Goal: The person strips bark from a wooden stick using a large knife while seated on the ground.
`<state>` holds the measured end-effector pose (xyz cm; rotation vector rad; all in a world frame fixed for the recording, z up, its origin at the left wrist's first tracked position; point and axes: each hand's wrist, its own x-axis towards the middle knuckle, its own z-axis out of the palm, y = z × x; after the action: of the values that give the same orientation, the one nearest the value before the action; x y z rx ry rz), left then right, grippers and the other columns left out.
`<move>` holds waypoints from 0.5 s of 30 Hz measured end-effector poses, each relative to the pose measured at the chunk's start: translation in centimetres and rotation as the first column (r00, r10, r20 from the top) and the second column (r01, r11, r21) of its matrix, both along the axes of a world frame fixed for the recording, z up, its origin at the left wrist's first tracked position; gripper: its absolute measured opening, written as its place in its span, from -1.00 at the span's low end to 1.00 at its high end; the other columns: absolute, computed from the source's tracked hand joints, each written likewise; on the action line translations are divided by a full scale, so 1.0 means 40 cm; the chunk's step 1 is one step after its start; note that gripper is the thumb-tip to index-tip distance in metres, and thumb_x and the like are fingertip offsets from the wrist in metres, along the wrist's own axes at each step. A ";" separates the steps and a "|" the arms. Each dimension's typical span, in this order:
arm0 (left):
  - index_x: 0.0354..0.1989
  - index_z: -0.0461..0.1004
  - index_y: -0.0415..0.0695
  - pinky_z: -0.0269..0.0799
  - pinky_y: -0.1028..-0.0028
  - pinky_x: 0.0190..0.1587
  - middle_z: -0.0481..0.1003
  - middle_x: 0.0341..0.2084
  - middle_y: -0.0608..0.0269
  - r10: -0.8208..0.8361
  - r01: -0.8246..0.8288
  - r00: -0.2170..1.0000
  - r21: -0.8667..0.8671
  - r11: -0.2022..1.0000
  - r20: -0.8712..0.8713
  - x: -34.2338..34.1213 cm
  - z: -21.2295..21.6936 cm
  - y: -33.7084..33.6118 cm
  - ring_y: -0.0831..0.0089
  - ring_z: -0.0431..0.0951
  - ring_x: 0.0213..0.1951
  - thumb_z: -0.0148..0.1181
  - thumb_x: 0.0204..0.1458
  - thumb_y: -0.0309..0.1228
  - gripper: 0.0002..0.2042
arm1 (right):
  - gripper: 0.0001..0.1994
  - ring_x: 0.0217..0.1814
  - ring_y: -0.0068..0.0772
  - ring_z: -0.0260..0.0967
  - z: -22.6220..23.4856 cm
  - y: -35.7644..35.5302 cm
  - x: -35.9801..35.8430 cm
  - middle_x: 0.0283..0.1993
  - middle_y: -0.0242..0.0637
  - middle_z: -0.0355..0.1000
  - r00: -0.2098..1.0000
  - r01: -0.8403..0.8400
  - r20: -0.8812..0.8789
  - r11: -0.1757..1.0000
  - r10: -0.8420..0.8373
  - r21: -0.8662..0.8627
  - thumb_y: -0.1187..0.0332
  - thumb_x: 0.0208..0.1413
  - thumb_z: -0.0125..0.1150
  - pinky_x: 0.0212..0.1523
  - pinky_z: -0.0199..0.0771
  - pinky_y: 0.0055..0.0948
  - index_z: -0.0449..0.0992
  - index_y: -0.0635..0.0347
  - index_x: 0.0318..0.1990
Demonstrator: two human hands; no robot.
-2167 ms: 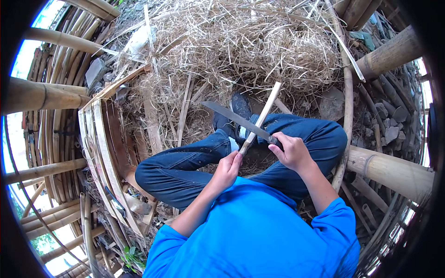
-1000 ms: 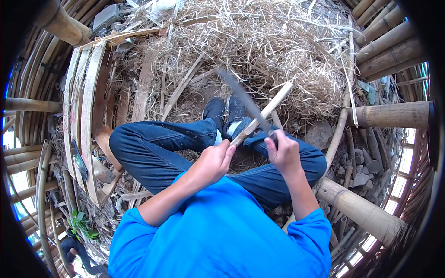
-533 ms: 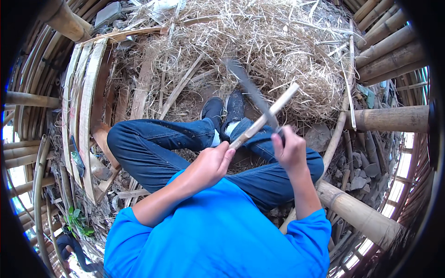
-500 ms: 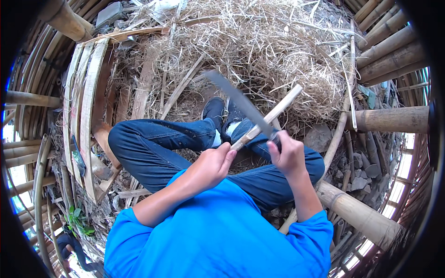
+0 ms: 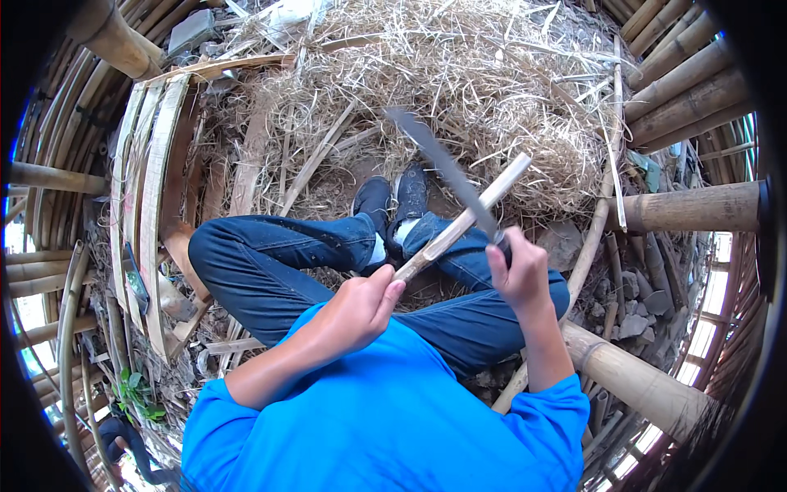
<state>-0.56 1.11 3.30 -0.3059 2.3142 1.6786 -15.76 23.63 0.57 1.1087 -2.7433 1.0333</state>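
My left hand [image 5: 361, 310] is closed round the near end of a pale bamboo stick [image 5: 459, 227], which slants up and away to the right above my legs. In my right hand [image 5: 522, 269] is the dark handle of a long knife [image 5: 438, 156], its grey blade pointing to the far left. The blade crosses the stick toward its far end, close to the handle. Whether the edge touches the wood, I cannot tell. A lighter cut patch shows on the stick nearer my left hand.
My crossed legs [image 5: 270, 279] in jeans lie beneath my hands. Beyond my shoes is a heap of pale shavings [image 5: 492, 98]. A slatted wooden frame [image 5: 156, 197] stands at left. Thick bamboo poles [image 5: 689, 211] and rubble [image 5: 635, 307] lie at right. A person [image 5: 123, 443] shows at lower left.
My left hand and the stick have drawn back a little toward me and to the left. The knife has shifted right and away, with my right hand slightly farther right.
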 end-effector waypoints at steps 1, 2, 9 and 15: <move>-0.41 0.20 -0.26 0.16 0.19 -0.55 0.25 -0.74 -0.07 -0.005 0.005 1.000 0.009 1.000 -0.022 0.005 0.005 -0.001 0.09 0.27 -0.69 -0.13 0.29 -0.37 -0.76 | -0.75 -0.53 0.08 0.44 0.003 -0.002 0.002 -0.61 -0.03 0.38 0.997 -0.059 -0.043 0.998 0.059 0.005 0.21 0.20 0.11 -0.55 0.40 -0.15 0.38 0.21 -0.38; -0.41 0.19 -0.26 0.15 0.19 -0.57 0.24 -0.75 -0.06 0.000 0.000 1.000 0.001 1.000 -0.028 0.008 0.008 0.000 0.08 0.28 -0.70 -0.12 0.29 -0.38 -0.76 | -0.74 -0.53 0.07 0.44 0.004 0.000 -0.013 -0.61 -0.04 0.38 0.999 0.008 -0.031 1.000 -0.007 0.027 0.20 0.19 0.13 -0.55 0.40 -0.16 0.38 0.21 -0.39; -0.40 0.20 -0.26 0.16 0.18 -0.57 0.25 -0.74 -0.06 -0.020 0.019 0.998 -0.016 1.000 -0.060 0.022 0.006 0.005 0.02 0.31 -0.68 -0.11 0.28 -0.39 -0.78 | -0.76 -0.55 0.06 0.43 0.018 0.014 -0.009 -0.61 -0.06 0.39 0.997 -0.021 -0.074 1.000 0.021 -0.007 0.23 0.18 0.14 -0.56 0.39 -0.17 0.38 0.20 -0.42; -0.39 0.21 -0.25 0.18 0.17 -0.56 0.26 -0.75 -0.06 -0.027 0.026 0.999 -0.028 0.999 -0.032 0.033 0.014 0.011 -0.01 0.34 -0.67 -0.10 0.28 -0.38 -0.78 | -0.73 -0.54 0.06 0.44 -0.005 0.033 -0.005 -0.62 -0.08 0.36 0.996 0.086 0.026 0.995 -0.085 -0.058 0.21 0.14 0.16 -0.54 0.40 -0.17 0.37 0.23 -0.42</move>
<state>0.78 1.56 3.87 -0.2548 2.3560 1.6520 -15.97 24.96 0.37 0.9682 -2.7313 1.1157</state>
